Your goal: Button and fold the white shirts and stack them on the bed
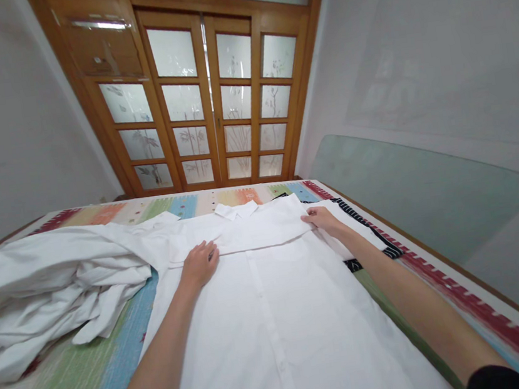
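A white button-up shirt (260,320) lies front up on the striped bed cover, with its collar (235,210) toward the doors. One white sleeve (259,232) is laid across the chest below the collar. My left hand (200,262) rests on the sleeve's left end, fingers lying on the cloth; a small dark spot shows between them, too small to name. Over at the right shoulder, my right hand (323,219) pinches the sleeve's edge between thumb and fingers.
A heap of crumpled white cloth (62,282) lies to the left. White cloth (363,229) and a black patterned piece (391,247) lie beyond my right hand. The bed cover (123,356) has coloured stripes. Walls flank both sides; wooden glass doors (210,99) stand ahead.
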Tool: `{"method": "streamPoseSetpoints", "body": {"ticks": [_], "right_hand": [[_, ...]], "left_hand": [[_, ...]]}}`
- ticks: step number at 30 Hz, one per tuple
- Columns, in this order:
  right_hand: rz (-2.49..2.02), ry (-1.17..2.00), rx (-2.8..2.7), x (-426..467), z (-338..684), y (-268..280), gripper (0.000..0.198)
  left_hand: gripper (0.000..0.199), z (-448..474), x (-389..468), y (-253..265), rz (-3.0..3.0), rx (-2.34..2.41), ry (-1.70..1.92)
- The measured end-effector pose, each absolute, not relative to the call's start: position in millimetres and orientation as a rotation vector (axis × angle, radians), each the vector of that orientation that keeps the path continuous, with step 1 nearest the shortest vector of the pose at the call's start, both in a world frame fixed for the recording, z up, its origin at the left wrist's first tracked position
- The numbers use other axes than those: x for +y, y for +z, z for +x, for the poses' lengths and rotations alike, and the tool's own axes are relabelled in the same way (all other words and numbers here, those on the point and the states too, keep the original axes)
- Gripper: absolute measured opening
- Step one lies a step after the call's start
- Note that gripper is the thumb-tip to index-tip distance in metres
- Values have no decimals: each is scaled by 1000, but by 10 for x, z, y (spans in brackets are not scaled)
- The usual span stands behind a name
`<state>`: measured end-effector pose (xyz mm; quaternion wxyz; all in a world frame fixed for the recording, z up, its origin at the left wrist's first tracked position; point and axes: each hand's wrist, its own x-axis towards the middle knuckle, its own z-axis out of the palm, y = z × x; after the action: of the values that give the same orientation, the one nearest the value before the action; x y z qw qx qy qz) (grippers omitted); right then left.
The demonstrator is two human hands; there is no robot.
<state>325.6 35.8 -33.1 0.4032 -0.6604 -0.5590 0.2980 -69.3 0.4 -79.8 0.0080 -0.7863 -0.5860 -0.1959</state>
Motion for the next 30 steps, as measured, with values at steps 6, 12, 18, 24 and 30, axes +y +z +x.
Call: {"method": "streamPoseSetpoints", "body": {"ticks": [6,12,18,24,30], "right_hand": [[-1874,206,-1544,341,3138,-280,18],[-2196,-191,-1770,173,2950,-243,40],[-1943,-473,-2024,141,2461,-362,45],[-1654,-115,-2281,185,1667,-664,53],[-1668,141,-2390,246,1244,-785,59]], "left_hand": [[35,-694,3,-798,-2451,-1826,-600],[33,-691,1,-793,-2448,-1795,-617],[30,-694,12,-802,-2441,-1741,-663],[32,-702,52,-862,-2462,-1721,-676],[35,-707,22,-842,-2467,-1713,-650]]}}
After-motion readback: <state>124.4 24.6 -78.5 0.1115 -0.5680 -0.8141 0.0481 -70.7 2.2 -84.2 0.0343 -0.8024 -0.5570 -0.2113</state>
